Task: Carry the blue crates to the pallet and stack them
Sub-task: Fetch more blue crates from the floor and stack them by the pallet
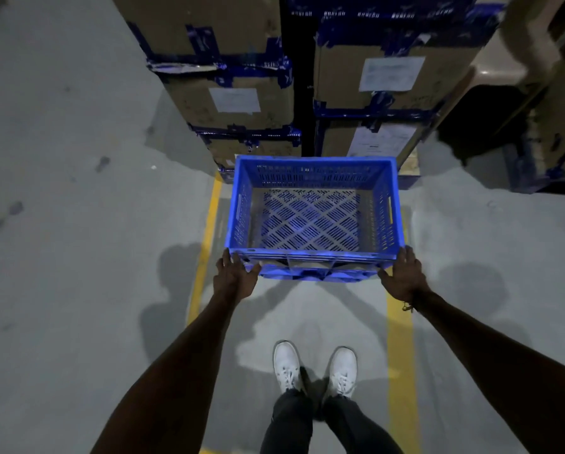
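Your two bare forearms reach forward over the grey floor [77, 257] with its yellow lines [400, 355], toward stacked cardboard boxes [241, 103] bound in blue tape straight ahead. Between them you hold a blue crate [312, 217], empty and upright, off the floor just before the boxes. Your left hand [234, 276] grips its near left corner and your right hand [402, 276] its near right corner, above your white shoes [313, 367]

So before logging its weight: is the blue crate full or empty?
Empty: the blue crate shows its bare slotted floor, nothing inside.
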Demonstrator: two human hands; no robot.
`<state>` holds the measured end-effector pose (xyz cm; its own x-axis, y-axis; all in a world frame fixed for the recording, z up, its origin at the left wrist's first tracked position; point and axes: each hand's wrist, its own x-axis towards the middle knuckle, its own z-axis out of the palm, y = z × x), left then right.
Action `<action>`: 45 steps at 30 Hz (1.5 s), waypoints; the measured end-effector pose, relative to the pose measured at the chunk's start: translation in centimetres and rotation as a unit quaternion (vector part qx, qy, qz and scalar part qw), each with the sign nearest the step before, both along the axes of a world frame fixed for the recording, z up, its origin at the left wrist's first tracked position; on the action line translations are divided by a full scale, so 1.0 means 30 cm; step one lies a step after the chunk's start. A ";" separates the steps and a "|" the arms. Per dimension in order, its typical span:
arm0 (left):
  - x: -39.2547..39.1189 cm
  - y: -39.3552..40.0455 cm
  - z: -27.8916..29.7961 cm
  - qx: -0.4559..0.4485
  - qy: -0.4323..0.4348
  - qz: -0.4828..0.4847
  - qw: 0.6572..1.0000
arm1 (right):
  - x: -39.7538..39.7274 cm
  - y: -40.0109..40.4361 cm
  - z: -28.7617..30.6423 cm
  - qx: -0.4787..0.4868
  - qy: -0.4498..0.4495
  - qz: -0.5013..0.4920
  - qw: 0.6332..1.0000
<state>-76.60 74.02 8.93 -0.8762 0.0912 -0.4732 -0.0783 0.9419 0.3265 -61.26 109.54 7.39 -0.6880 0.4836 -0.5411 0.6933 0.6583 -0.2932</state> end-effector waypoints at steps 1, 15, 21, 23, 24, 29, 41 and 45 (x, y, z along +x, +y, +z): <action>0.026 0.005 0.056 0.013 -0.001 -0.002 1.000 | 0.021 -0.013 0.056 -0.007 0.005 0.003 1.000; 0.209 0.051 0.740 0.163 0.045 -0.011 0.986 | 0.315 -0.019 0.671 -0.045 0.079 -0.012 0.996; 0.220 0.074 0.827 0.244 0.021 0.062 0.967 | 0.446 -0.025 0.762 -0.058 0.105 -0.107 0.987; 0.204 0.097 0.821 0.277 0.001 0.058 0.959 | 0.474 -0.046 0.794 -0.053 0.113 -0.142 0.982; 0.185 0.117 0.816 0.296 -0.017 0.055 0.953 | 0.486 -0.062 0.809 -0.054 0.116 -0.161 0.979; 0.102 0.245 0.830 0.327 -0.084 -0.032 0.941 | 0.536 -0.151 0.871 -0.046 0.162 -0.265 0.949; 0.215 0.445 0.795 0.287 -0.184 -0.350 0.872 | 0.919 -0.706 0.897 0.033 0.225 -0.548 0.805; 0.520 0.419 0.797 0.240 -0.246 -0.454 0.822 | 1.167 -1.025 0.866 0.057 0.224 -0.657 0.717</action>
<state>-61.00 86.57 32.85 -0.0583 0.8818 -0.4681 0.3518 0.4569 0.8170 -26.24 78.79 33.37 0.3101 0.8973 -0.3141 0.5898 -0.4407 -0.6767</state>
